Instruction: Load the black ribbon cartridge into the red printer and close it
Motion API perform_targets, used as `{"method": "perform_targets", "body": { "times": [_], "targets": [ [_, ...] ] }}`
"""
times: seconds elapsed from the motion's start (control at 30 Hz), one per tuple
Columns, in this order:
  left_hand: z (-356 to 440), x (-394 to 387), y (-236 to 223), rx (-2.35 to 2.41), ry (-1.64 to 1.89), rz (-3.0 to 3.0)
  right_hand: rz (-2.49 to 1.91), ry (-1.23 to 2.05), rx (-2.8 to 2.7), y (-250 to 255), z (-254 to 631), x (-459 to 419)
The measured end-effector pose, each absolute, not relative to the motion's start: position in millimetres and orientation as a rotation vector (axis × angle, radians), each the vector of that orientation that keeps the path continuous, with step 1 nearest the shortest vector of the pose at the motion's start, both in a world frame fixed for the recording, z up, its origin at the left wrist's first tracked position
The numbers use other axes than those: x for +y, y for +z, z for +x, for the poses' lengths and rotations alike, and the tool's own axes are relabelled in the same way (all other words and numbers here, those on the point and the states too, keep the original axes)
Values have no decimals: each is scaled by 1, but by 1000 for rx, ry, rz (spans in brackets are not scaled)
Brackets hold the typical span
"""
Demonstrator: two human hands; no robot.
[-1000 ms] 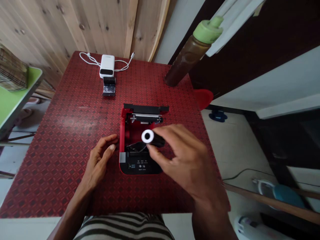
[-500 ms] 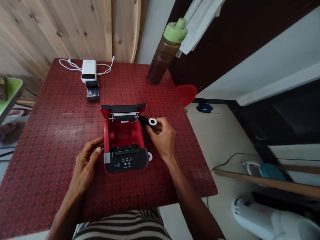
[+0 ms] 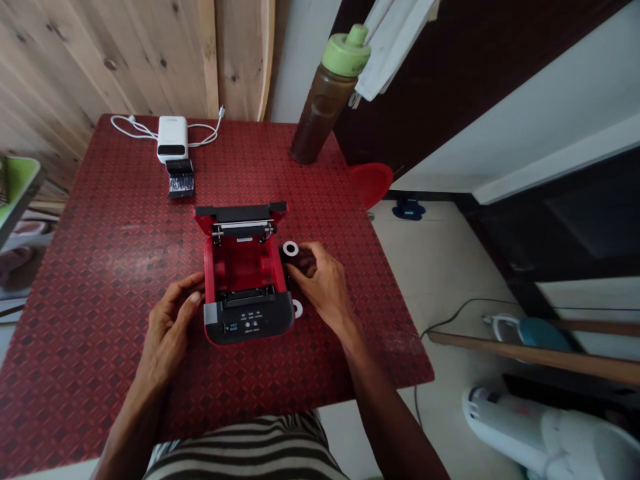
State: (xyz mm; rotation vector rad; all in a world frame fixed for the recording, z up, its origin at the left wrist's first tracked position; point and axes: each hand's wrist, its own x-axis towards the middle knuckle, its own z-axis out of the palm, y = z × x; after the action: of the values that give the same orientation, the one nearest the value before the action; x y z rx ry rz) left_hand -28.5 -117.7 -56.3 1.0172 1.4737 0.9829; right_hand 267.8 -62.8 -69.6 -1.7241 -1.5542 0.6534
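Note:
A red and black label printer rests on the table with its lid raised, showing a red hollow inside. My left hand lies against its left wall, thumb and fingers apart, fingertips touching the side. Close to the printer's right wall, my right hand pinches a small black ribbon roll with a white ring at its end. Part of the roll is hidden by my fingers. Below that hand, a second white-ringed roll shows partly from behind the printer's front right corner.
At the back left lies a white power bank with a white cable and a crinkled black strip in front. A brown bottle with a green lid stands at the far edge. A red stool sits beyond the table's right edge.
My right hand has brought the roll slightly left, closer to the printer's right wall. The black strip between roll and printer no longer shows. The left hand stays against the printer.

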Motion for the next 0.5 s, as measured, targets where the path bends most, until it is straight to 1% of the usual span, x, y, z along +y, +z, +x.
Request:
{"method": "perform_targets", "body": {
  "times": [0.13, 0.27, 0.37, 0.5],
  "targets": [
    [-28, -118, -54, 1484, 971, 1025, -1756, 695, -1547, -55, 288, -97],
    [-25, -117, -50, 1504, 965, 1024, -1730, 830, -1609, -44, 293, -139],
    [-23, -117, -48, 1538, 968, 1048, -1694, 832, -1590, -51, 275, -155],
    [-22, -117, -47, 1555, 965, 1070, -1653, 775, -1557, -68, 251, -155]
  ]
}}
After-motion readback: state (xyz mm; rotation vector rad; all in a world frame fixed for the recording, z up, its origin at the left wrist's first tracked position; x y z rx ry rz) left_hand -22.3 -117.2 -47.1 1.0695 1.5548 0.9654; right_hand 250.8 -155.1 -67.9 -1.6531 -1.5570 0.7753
